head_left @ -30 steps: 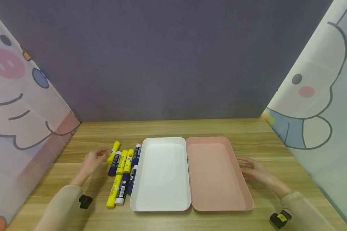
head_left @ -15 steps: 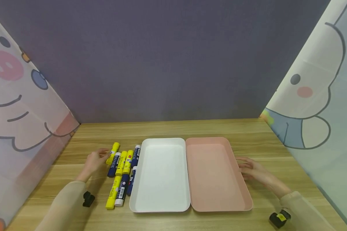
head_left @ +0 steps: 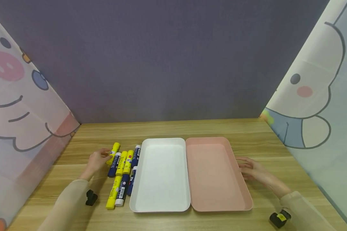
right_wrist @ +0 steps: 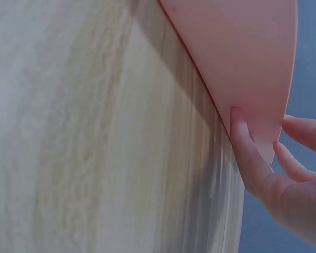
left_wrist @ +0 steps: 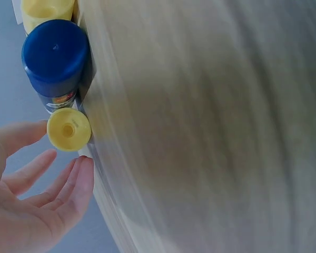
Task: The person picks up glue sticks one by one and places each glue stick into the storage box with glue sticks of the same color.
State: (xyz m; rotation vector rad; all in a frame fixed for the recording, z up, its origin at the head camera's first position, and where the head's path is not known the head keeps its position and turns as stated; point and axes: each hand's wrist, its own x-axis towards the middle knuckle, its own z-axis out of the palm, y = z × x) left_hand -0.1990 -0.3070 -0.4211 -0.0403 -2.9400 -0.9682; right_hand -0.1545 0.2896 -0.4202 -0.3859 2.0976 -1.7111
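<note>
My left hand (head_left: 96, 160) reaches to the leftmost yellow glue stick (head_left: 114, 148). In the left wrist view one fingertip meets the upper side of its round yellow end (left_wrist: 68, 130), while the other fingers (left_wrist: 76, 182) extend beneath it with a small gap. Beside it lie a blue glue stick (head_left: 114, 165) with a white end and several more yellow and blue ones. My right hand (head_left: 255, 171) rests at the right rim of the pink tray (head_left: 237, 166). There, the right wrist view shows fingers lightly bent, one fingertip (right_wrist: 237, 113) against the tray's outer wall.
A white tray (head_left: 160, 209) stands between the glue sticks and the pink tray, side by side with the latter. The wooden table (head_left: 173, 128) ends at a dark back panel (head_left: 173, 64). Cartoon-printed sheets (head_left: 26, 106) flank both sides.
My left hand has shifted slightly to the right, its fingertips now overlapping the yellow glue stick more. The right hand, trays and glue sticks stay in place; the view shifts a little.
</note>
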